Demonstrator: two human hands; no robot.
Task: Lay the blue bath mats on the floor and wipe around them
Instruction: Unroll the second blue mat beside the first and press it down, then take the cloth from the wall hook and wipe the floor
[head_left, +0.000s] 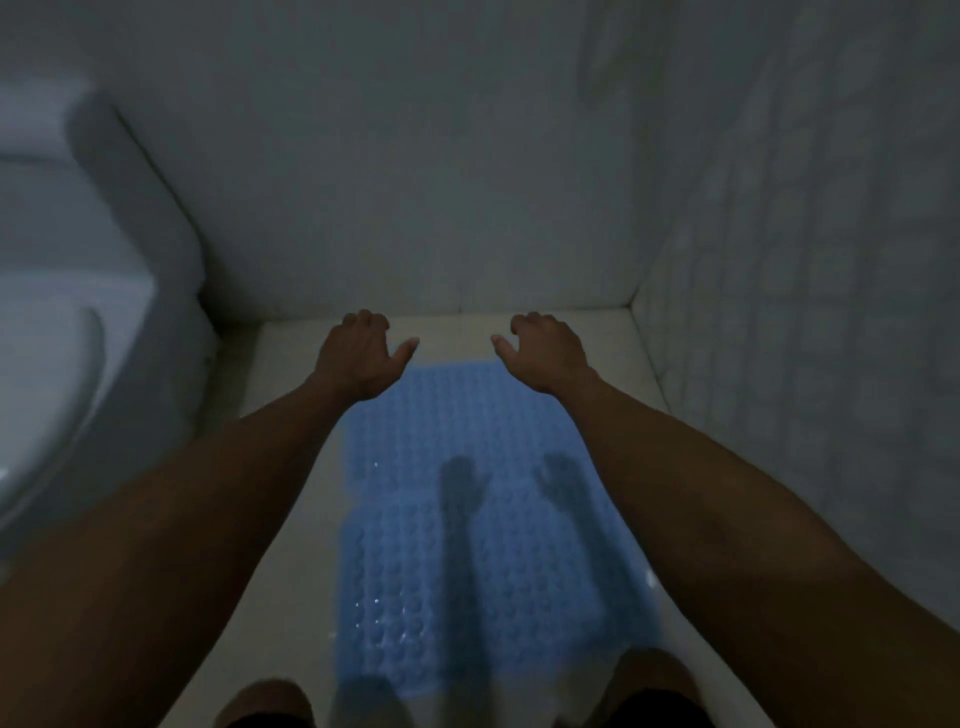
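Two blue bath mats with a bumpy texture lie flat end to end on the pale floor (283, 395). The far mat (457, 415) reaches almost to the back wall, and the near mat (467, 582) runs toward my knees. My left hand (358, 353) and my right hand (545, 353) hover side by side above the far mat's far end. Their fingers curl loosely downward, the thumbs point inward, and neither holds anything. Both hands cast shadows on the mats lower down.
The room is dim. A white toilet (62, 322) fills the left side, close to the mats. A plain wall (415, 182) closes the back and a tiled wall (805, 312) the right. Narrow strips of bare floor flank the mats. My knees (270, 701) show at the bottom.
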